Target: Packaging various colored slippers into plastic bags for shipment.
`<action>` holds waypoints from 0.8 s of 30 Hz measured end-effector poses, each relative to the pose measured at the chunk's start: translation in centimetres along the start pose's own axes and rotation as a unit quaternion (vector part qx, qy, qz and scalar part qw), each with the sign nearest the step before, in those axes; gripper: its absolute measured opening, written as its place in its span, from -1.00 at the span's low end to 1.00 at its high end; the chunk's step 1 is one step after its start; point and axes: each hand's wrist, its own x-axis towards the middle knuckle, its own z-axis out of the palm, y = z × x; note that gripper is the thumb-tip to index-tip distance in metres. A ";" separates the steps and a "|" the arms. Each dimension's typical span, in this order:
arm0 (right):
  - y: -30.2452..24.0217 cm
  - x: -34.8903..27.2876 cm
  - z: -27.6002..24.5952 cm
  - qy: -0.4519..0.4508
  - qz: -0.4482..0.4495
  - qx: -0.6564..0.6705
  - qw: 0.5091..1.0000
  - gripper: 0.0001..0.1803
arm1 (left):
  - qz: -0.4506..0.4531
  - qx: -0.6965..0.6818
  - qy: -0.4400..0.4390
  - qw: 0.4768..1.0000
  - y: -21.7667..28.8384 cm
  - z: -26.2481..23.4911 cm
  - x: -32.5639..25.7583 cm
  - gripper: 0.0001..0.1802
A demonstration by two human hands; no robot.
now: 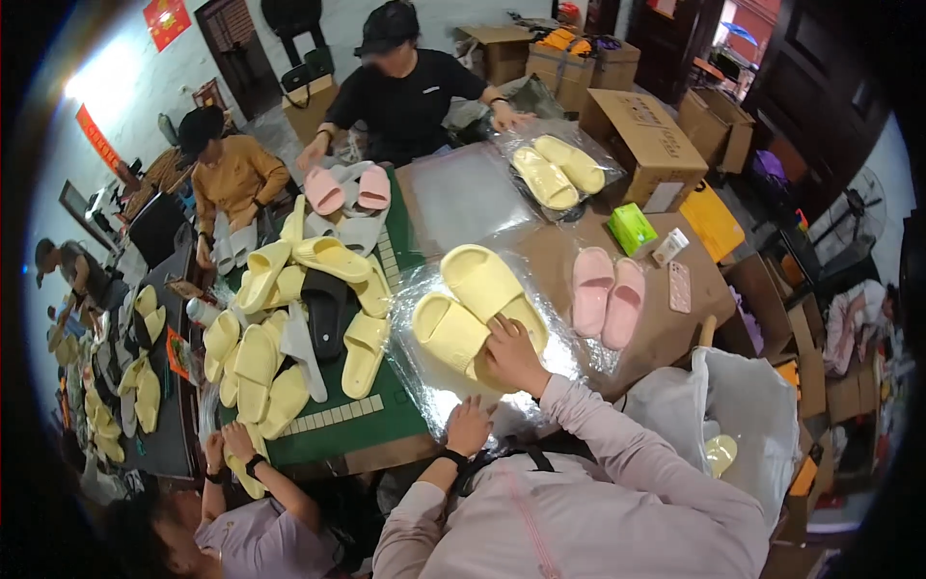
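Note:
A pair of pale yellow slide slippers (473,275) lies side by side on a clear plastic bag (410,381) at the table's near edge. My right hand (516,355) grips the slippers near their closer end, with its fingers over the soles. Lower and to the left, my left hand (470,426) rests at the bag's near edge, fingers stretched out and apart from the slippers. Glare on the plastic makes it hard to tell whether the slippers are inside the bag or on top of it.
Left is a pile of yellow slippers (254,362) with a black slipper (326,307). Right lie bagged pink slippers (610,294), a phone (680,288) and a green box (632,230). Clear bags (468,198) are stacked beyond. A co-worker (410,96) stands opposite; a white sack (675,396) is beside me.

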 end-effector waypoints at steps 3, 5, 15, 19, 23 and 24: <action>-0.6 0.3 -1.4 -0.047 -0.040 -0.074 0.995 -0.79 | -0.010 0.095 -0.016 0.995 -1.3 0.8 -0.5 -0.51; -0.7 0.4 -1.8 -0.051 -0.081 -0.104 0.990 -0.77 | -0.002 0.094 0.009 0.996 -2.1 1.0 -0.6 -0.54; -2.6 0.2 -0.4 -0.004 0.078 0.101 0.992 -0.71 | -0.147 0.137 0.065 0.977 -3.1 -2.1 -2.4 -0.40; -1.6 -1.6 0.8 -0.010 0.120 0.272 0.955 -0.57 | -0.189 0.148 0.113 0.964 -2.1 -1.9 -3.0 -0.31; 1.1 -6.1 1.5 -0.066 0.141 0.326 0.933 -0.53 | -0.099 0.096 -0.036 0.990 -0.8 -2.1 -3.6 -0.20; 1.7 -7.2 1.5 -0.091 0.157 0.352 0.918 -0.52 | -0.098 0.096 -0.019 0.990 -0.9 -1.2 -3.9 -0.20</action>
